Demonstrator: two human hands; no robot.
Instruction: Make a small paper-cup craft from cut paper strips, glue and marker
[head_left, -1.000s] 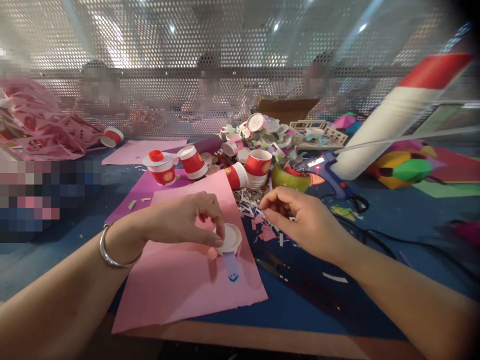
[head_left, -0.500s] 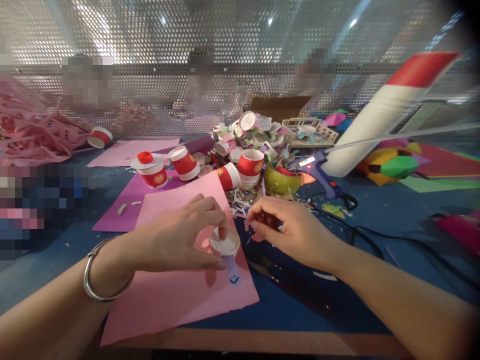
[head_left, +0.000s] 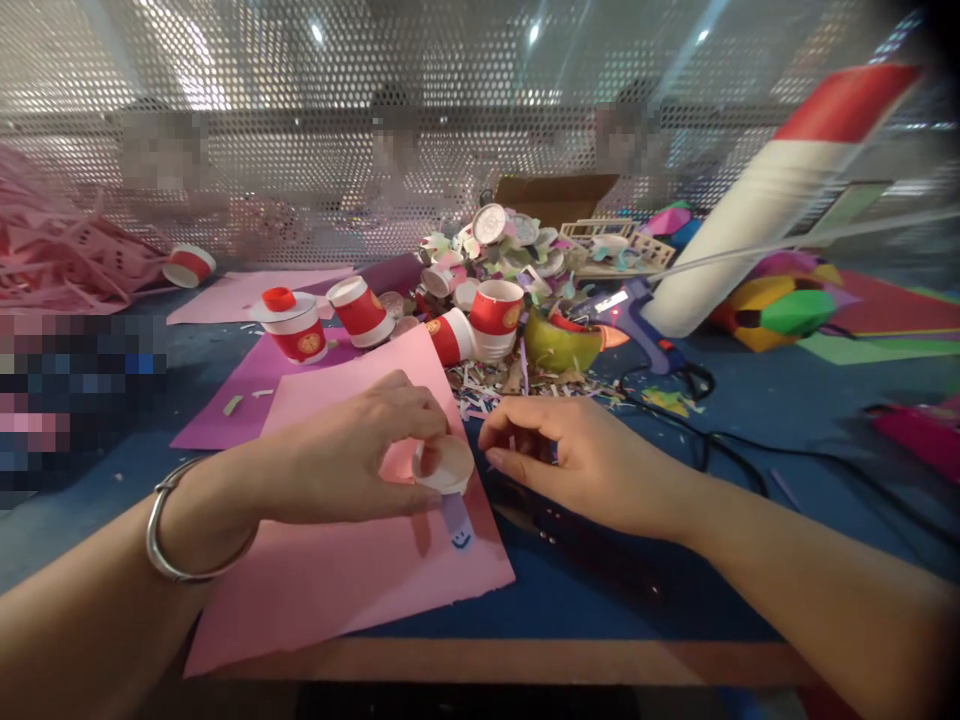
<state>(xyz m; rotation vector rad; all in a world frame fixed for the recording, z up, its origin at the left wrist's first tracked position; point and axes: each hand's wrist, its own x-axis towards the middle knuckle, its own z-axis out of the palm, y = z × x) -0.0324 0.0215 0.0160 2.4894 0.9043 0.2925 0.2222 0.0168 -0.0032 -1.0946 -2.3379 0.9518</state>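
My left hand (head_left: 352,450) grips a small white paper cup (head_left: 448,466) between thumb and fingers, its round face turned up. A pale purple paper strip (head_left: 457,520) with a drawn smiling face sticks out below the cup. Both are over a pink paper sheet (head_left: 352,590). Just to the right of the cup, my right hand (head_left: 577,455) is closed in a pinch, apart from it. Whatever its fingertips hold, if anything, is hidden.
Red-and-white paper cups (head_left: 360,311) stand and lie behind the sheet. A scrap pile (head_left: 517,250) rises at the back centre. A glue gun (head_left: 637,318) with a black cable (head_left: 810,455) sits right of it. Purple paper (head_left: 232,400) lies left, and a large white tube (head_left: 750,220) leans at right.
A pink scrap seen by my right fingertips earlier no longer shows. My right hand has moved slightly left, toward the cup. My left hand keeps its hold on the cup.
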